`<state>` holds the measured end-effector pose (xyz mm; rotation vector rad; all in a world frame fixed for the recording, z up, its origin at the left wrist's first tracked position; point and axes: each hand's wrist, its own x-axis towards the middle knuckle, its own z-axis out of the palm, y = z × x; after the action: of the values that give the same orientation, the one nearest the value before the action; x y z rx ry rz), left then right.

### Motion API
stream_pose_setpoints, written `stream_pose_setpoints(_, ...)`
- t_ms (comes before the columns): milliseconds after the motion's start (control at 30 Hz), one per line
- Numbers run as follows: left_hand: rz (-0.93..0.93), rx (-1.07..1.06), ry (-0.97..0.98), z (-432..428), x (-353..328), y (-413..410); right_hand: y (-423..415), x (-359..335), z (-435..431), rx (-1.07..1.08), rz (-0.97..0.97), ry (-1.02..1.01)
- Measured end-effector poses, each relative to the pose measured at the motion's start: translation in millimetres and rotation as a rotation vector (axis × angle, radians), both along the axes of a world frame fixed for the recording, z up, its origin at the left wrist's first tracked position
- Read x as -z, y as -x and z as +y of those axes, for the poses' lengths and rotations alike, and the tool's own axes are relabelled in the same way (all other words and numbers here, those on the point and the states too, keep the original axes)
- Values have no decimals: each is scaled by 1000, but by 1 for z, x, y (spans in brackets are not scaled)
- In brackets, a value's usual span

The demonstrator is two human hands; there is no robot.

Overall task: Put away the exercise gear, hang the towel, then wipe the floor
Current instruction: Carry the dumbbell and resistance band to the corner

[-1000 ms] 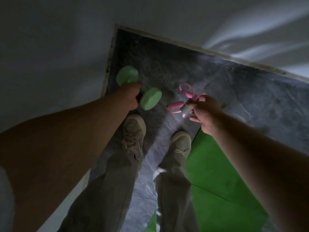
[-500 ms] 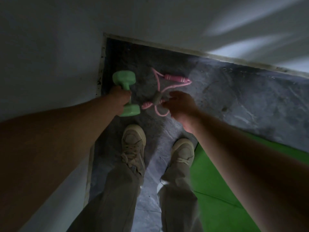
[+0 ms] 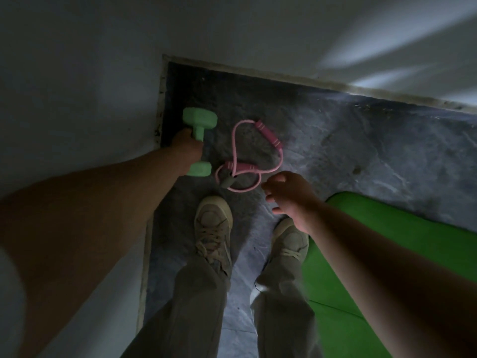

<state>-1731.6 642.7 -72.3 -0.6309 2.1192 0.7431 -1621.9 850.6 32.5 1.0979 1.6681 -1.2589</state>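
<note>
Dumbbell (image 3: pixel 198 143), mint green: in the floor corner beside the wall (image 3: pixel 77 86), left hand (image 3: pixel 187 148) wrapped around its handle. Resistance band (image 3: pixel 247 156), pink, looped: on the dark floor (image 3: pixel 348 151) just right of the dumbbell. Right hand (image 3: pixel 286 195): near the band, apart, fingers loosely curled, empty. Green mat (image 3: pixel 400 241): well right of the dumbbell.

L hand (image 3: pixel 187 147) gripping green dumbbell (image 3: pixel 199 143) by wall corner | pink resistance band (image 3: pixel 247 156) on dark floor (image 3: pixel 361 140) | R hand (image 3: pixel 286 195) loose, just beside band | green mat (image 3: pixel 387 241) at right
</note>
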Motion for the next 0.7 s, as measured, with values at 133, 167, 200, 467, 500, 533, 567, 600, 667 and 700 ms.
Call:
stream_pose_setpoints(133,5,63,38,3,5,0,-4,3,1,18,0,29)
stream_pose_setpoints(167,11,77,41,4,8,0,-3,4,1,21,-1,30)
stream_pose_setpoints(200,15,88,41,4,10,0,-2,4,2,24,-1,28)
stream_pose_setpoints(467,20,130,87,4,11,-9,9,-6,3,28,2,12)
stream_pose_setpoints(500,24,129,80,6,6,-11,10,-7,3,26,7,9)
stream_pose_setpoints(533,31,124,73,9,-1,-13,11,-10,3,24,14,7)
stream_pose_setpoints(567,40,130,77,11,-7,-17,12,-12,3,25,21,4)
stream_pose_setpoints(600,49,149,92,14,-16,-21,12,-14,3,24,28,-2)
stream_pose_setpoints(667,69,191,126,20,-37,-33,10,-21,3,-1,48,-14)
stream_pose_setpoints(700,77,215,130,22,-50,-41,7,-24,4,-13,57,-20)
